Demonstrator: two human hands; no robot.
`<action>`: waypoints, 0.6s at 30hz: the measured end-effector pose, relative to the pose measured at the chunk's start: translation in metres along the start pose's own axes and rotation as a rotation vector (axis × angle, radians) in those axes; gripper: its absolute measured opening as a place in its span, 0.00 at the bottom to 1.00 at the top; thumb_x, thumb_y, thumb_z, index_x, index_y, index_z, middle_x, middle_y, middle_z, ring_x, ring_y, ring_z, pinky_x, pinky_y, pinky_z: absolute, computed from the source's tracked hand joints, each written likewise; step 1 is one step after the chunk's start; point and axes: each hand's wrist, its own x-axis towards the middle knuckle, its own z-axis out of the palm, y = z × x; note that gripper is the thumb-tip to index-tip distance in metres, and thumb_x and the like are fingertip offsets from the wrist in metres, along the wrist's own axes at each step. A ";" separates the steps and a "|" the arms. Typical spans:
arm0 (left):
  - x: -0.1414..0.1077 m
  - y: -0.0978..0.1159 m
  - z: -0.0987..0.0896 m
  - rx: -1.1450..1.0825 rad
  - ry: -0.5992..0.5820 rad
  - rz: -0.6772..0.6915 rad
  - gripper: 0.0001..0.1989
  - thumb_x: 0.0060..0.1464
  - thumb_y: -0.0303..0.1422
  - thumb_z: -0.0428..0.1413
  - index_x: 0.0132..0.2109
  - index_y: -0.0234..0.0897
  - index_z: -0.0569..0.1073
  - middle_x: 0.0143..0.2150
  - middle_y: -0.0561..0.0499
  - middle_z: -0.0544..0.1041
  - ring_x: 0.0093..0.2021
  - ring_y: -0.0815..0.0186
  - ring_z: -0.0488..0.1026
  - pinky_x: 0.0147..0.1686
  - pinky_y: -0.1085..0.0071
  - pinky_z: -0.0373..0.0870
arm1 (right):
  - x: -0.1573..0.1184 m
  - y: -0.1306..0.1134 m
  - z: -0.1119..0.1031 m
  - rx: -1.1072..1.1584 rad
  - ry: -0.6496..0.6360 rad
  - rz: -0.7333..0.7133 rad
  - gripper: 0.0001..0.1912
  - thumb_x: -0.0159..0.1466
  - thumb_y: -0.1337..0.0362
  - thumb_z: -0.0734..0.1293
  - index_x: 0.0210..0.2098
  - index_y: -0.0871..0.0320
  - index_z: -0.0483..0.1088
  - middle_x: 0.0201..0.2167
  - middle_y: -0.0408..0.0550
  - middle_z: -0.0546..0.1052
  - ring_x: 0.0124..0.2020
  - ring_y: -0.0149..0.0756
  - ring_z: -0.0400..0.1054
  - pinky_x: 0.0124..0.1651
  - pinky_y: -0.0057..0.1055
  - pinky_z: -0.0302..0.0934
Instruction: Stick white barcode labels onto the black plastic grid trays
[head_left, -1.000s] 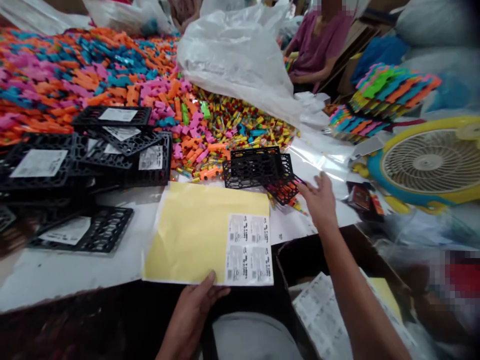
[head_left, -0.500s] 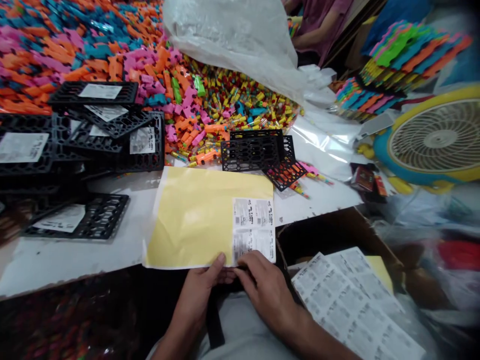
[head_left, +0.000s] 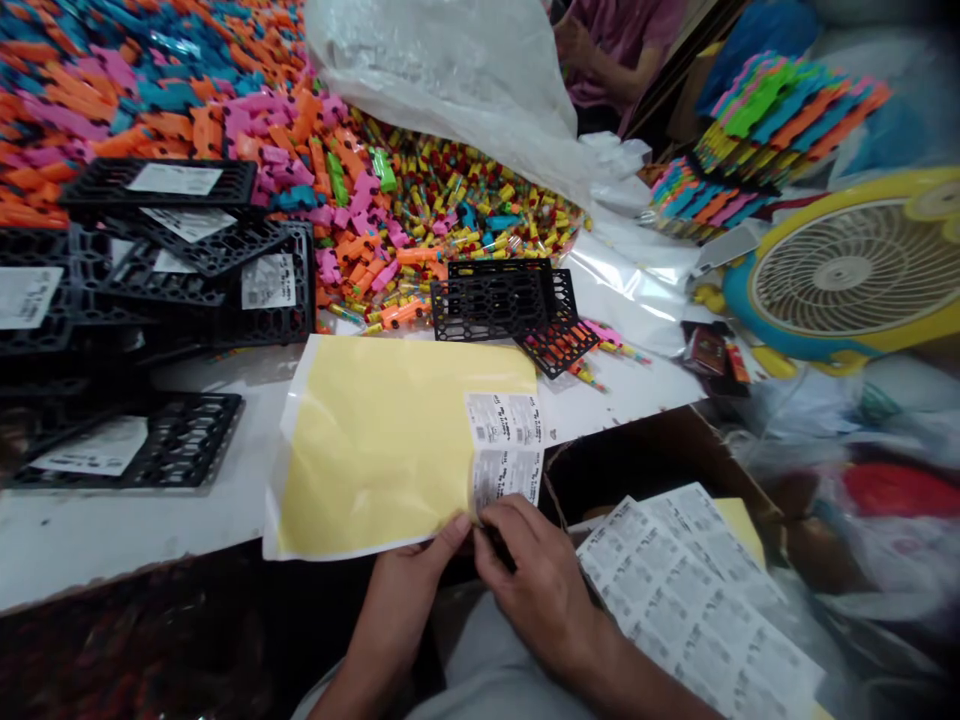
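A yellow backing sheet [head_left: 382,440] lies over the table's front edge, with a few printed white stickers [head_left: 502,418] left along its right side. My left hand [head_left: 409,585] is closed on the sheet's near edge, thumb on top and fingers beneath. My right hand [head_left: 536,575] pinches the near left corner of the lower sticker [head_left: 504,478], which looks slightly lifted off the backing. Both hands' fingertips almost meet there. Beyond the sheet, black perforated plastic trays [head_left: 491,300] lie on the table.
Black trays with white stickers [head_left: 176,180] are stacked at left. Behind lie heaps of colourful plastic toys [head_left: 172,95] and small yellow-capped tubes [head_left: 465,185]. At right are a fan [head_left: 840,270] and full sticker sheets [head_left: 697,600] over an open box. Another person [head_left: 622,50] sits at the back.
My right fingers have moved slightly up and raised the lower sticker's corner. The sheet's near left corner has shifted down and left. The whole view has turned a little to the right.
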 end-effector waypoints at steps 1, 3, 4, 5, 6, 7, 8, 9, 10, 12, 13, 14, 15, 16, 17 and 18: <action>0.000 0.001 0.001 -0.012 -0.004 0.000 0.20 0.46 0.39 0.65 0.45 0.33 0.78 0.50 0.44 0.79 0.52 0.57 0.74 0.59 0.64 0.63 | 0.001 -0.001 0.000 -0.011 0.006 -0.010 0.07 0.65 0.72 0.60 0.36 0.57 0.68 0.29 0.50 0.73 0.32 0.36 0.68 0.36 0.32 0.66; 0.001 0.001 0.001 -0.020 0.002 -0.014 0.22 0.45 0.39 0.65 0.46 0.33 0.78 0.49 0.44 0.79 0.52 0.57 0.74 0.59 0.63 0.64 | 0.003 -0.001 0.000 -0.010 0.004 -0.013 0.10 0.65 0.74 0.59 0.36 0.57 0.69 0.29 0.49 0.73 0.32 0.36 0.69 0.36 0.31 0.66; 0.001 0.001 0.000 -0.018 0.008 -0.019 0.22 0.45 0.39 0.65 0.47 0.33 0.78 0.49 0.44 0.79 0.51 0.56 0.74 0.58 0.62 0.64 | 0.003 0.001 -0.001 0.009 -0.003 -0.005 0.11 0.65 0.74 0.58 0.36 0.56 0.70 0.30 0.49 0.73 0.32 0.35 0.69 0.36 0.31 0.66; 0.001 0.001 0.000 -0.014 0.010 -0.020 0.23 0.44 0.39 0.65 0.47 0.33 0.78 0.49 0.44 0.79 0.51 0.56 0.74 0.58 0.62 0.65 | 0.004 0.002 -0.001 0.043 -0.015 0.013 0.11 0.64 0.74 0.58 0.36 0.56 0.70 0.30 0.49 0.74 0.32 0.35 0.69 0.36 0.31 0.67; 0.001 0.000 -0.001 -0.011 0.003 -0.021 0.23 0.45 0.39 0.65 0.47 0.33 0.78 0.49 0.44 0.79 0.51 0.56 0.74 0.58 0.61 0.65 | 0.004 0.004 -0.001 0.088 -0.027 0.034 0.11 0.64 0.74 0.58 0.37 0.56 0.70 0.31 0.49 0.74 0.32 0.35 0.69 0.36 0.31 0.67; 0.001 0.000 -0.001 -0.009 -0.010 -0.025 0.22 0.45 0.40 0.65 0.47 0.33 0.78 0.48 0.43 0.79 0.50 0.55 0.75 0.58 0.61 0.65 | 0.003 0.006 -0.002 0.136 -0.043 0.055 0.11 0.65 0.73 0.58 0.38 0.56 0.70 0.32 0.49 0.74 0.33 0.35 0.69 0.37 0.31 0.67; 0.002 0.000 -0.001 -0.011 -0.019 -0.030 0.22 0.46 0.40 0.65 0.46 0.32 0.78 0.48 0.43 0.80 0.50 0.55 0.75 0.57 0.61 0.66 | 0.003 0.007 -0.003 0.181 -0.058 0.075 0.10 0.65 0.73 0.59 0.39 0.56 0.70 0.33 0.49 0.74 0.33 0.35 0.69 0.37 0.30 0.67; 0.002 0.000 -0.001 -0.018 -0.019 -0.032 0.21 0.46 0.40 0.65 0.45 0.32 0.78 0.47 0.43 0.80 0.49 0.55 0.75 0.57 0.60 0.66 | 0.002 0.008 -0.004 0.217 -0.072 0.094 0.09 0.65 0.72 0.59 0.40 0.56 0.70 0.33 0.49 0.74 0.34 0.35 0.69 0.38 0.30 0.67; 0.002 0.000 -0.001 -0.028 -0.014 -0.035 0.21 0.46 0.40 0.65 0.45 0.31 0.78 0.47 0.42 0.80 0.49 0.55 0.76 0.56 0.60 0.67 | 0.001 0.009 -0.004 0.242 -0.081 0.109 0.09 0.65 0.71 0.60 0.40 0.56 0.70 0.34 0.49 0.74 0.35 0.35 0.69 0.39 0.31 0.66; 0.002 0.001 -0.001 -0.043 0.004 -0.037 0.21 0.45 0.40 0.65 0.43 0.31 0.79 0.46 0.42 0.80 0.48 0.55 0.76 0.54 0.61 0.69 | 0.000 0.009 -0.004 0.283 -0.095 0.132 0.08 0.65 0.69 0.61 0.40 0.56 0.70 0.34 0.49 0.74 0.36 0.35 0.68 0.39 0.31 0.66; 0.001 0.000 -0.001 -0.044 0.009 -0.039 0.21 0.44 0.41 0.66 0.43 0.31 0.79 0.46 0.42 0.80 0.47 0.55 0.76 0.53 0.62 0.69 | 0.000 0.009 -0.003 0.314 -0.100 0.151 0.07 0.65 0.69 0.61 0.40 0.56 0.71 0.34 0.49 0.74 0.36 0.35 0.68 0.39 0.30 0.65; 0.001 0.000 -0.001 -0.044 0.008 -0.050 0.21 0.44 0.41 0.66 0.42 0.31 0.79 0.45 0.42 0.81 0.46 0.55 0.77 0.52 0.62 0.70 | 0.000 0.009 -0.002 0.358 -0.105 0.176 0.07 0.65 0.69 0.61 0.38 0.56 0.71 0.33 0.48 0.74 0.35 0.34 0.68 0.39 0.30 0.64; 0.001 0.000 -0.003 -0.044 0.004 -0.066 0.21 0.44 0.41 0.66 0.42 0.30 0.79 0.45 0.42 0.81 0.44 0.54 0.77 0.51 0.61 0.71 | 0.001 0.010 -0.002 0.417 -0.116 0.211 0.07 0.65 0.68 0.62 0.36 0.56 0.72 0.32 0.47 0.73 0.35 0.33 0.68 0.38 0.29 0.64; 0.001 -0.001 -0.004 -0.048 0.006 -0.086 0.22 0.44 0.42 0.66 0.43 0.30 0.79 0.44 0.42 0.81 0.43 0.54 0.78 0.50 0.60 0.72 | 0.003 0.012 -0.001 0.485 -0.126 0.258 0.07 0.65 0.67 0.62 0.34 0.56 0.72 0.31 0.46 0.73 0.34 0.33 0.67 0.37 0.28 0.63; 0.001 -0.001 -0.006 -0.056 0.015 -0.105 0.23 0.43 0.42 0.66 0.43 0.30 0.78 0.44 0.41 0.81 0.43 0.53 0.78 0.49 0.60 0.73 | 0.005 0.015 -0.001 0.555 -0.134 0.321 0.07 0.64 0.66 0.64 0.31 0.57 0.72 0.29 0.44 0.72 0.32 0.32 0.67 0.36 0.27 0.62; 0.001 -0.002 -0.009 -0.065 0.027 -0.126 0.23 0.43 0.41 0.67 0.44 0.31 0.78 0.45 0.41 0.80 0.43 0.52 0.78 0.49 0.59 0.74 | 0.008 0.018 -0.003 0.623 -0.134 0.392 0.07 0.64 0.64 0.65 0.29 0.57 0.72 0.27 0.43 0.71 0.31 0.31 0.66 0.35 0.26 0.61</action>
